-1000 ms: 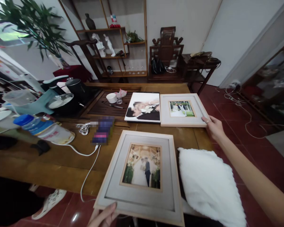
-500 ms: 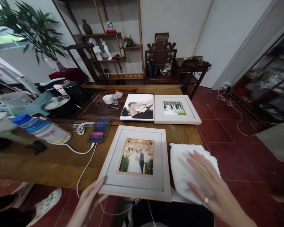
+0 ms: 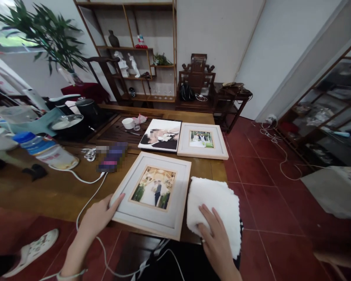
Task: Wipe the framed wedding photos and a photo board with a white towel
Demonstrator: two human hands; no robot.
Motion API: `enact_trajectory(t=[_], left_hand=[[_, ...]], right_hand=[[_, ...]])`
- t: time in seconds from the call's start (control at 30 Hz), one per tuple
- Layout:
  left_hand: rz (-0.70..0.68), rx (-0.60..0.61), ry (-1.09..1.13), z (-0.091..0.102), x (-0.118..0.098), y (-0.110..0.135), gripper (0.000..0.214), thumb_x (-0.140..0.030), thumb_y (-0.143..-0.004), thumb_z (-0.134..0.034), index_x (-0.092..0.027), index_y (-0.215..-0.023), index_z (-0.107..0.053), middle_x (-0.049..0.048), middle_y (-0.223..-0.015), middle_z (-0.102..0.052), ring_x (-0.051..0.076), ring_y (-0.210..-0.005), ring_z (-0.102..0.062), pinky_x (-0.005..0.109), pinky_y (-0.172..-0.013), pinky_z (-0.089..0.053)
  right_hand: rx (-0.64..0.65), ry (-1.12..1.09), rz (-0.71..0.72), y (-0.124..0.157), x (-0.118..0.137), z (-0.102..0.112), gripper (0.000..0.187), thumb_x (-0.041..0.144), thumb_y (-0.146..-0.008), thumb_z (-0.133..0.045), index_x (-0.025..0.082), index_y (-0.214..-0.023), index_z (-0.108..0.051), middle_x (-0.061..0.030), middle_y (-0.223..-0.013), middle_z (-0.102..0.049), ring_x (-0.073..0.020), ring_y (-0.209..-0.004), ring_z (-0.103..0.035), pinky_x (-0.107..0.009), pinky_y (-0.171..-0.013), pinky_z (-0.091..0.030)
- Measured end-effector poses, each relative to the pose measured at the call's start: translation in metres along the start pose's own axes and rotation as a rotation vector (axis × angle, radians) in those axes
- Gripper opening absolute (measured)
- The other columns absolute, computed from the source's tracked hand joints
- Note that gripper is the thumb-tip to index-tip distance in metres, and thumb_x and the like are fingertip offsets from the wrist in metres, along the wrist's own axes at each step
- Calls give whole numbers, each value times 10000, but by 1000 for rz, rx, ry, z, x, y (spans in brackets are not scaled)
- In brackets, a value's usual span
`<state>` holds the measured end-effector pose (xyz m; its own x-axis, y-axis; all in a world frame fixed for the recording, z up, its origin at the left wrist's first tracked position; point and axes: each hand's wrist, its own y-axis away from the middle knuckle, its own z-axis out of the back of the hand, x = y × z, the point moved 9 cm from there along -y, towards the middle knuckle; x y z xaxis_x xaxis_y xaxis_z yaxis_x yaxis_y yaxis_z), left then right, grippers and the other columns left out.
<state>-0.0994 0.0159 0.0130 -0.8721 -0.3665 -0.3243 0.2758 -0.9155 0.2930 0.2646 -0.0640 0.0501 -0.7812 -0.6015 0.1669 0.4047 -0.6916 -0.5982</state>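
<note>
A pale wooden picture frame with a wedding photo lies at the near edge of the table. My left hand grips its lower left side, thumb on the front and the other fingers partly hidden below. To the right of the frame, a folded white fluffy cloth rests at the table's corner. On this cloth my right hand presses, its fingers and thumb drawn together around a bunched part. Behind lie a second wooden picture frame and a black-and-white photo panel, side by side.
On the left of the wooden table stand a plastic bottle with a blue cap, a lidded pot and a phone on a white cable. A white cup sits on the tea tray. Someone's white shoe is at lower left.
My right hand has come down onto the white cloth, and its fingers have closed on it. My left hand still holds the frame. The whole view has shifted a little.
</note>
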Motion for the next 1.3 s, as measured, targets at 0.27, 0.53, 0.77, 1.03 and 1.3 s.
enact_trajectory(t=[0.27, 0.53, 0.77, 1.03, 1.3], left_hand=[[2, -65, -28, -1, -2, 10, 496, -556, -914, -318, -203, -1028, -648, 134, -979, -731, 347, -970, -668, 350, -776, -460], [-79, -88, 36, 4, -7, 8, 448, -524, -919, -371, -193, -842, -662, 140, -866, -734, 309, -881, -690, 303, -729, -448], [-130, -105, 24, 0, -15, 11, 442, -520, -926, -370, -195, -842, -657, 143, -872, -730, 308, -895, -686, 296, -714, -440], [-206, -52, -67, -2, -36, 24, 501, -611, -886, -386, -184, -789, -631, 150, -819, -700, 354, -856, -672, 365, -708, -448], [-612, -234, 311, 4, -64, 1, 587, -347, -896, -494, -138, -1406, -294, 176, -1353, -423, 277, -1266, -447, 428, -1069, -351]], right_hand=[[63, 78, -116, -2, -11, -12, 355, -8, -669, -453, 211, -921, -574, -131, -1431, -455, -374, -1358, -311, -670, -1036, -276], [-77, 254, -270, -7, -18, -14, 251, 64, -735, -457, 221, -919, -521, -136, -1358, -530, -353, -1307, -408, -628, -1028, -322], [-169, 278, -307, 1, -22, -8, 238, 75, -753, -477, 201, -955, -487, -192, -1353, -490, -345, -1253, -469, -602, -1022, -378], [-161, 265, -312, 4, -25, -9, 425, 10, -711, -452, 195, -1092, -478, -180, -1291, -536, -343, -1252, -465, -613, -1006, -400], [-133, 292, -292, 0, -23, -12, 508, -12, -662, -435, 195, -1125, -465, -171, -1353, -491, -315, -1285, -430, -603, -1039, -366]])
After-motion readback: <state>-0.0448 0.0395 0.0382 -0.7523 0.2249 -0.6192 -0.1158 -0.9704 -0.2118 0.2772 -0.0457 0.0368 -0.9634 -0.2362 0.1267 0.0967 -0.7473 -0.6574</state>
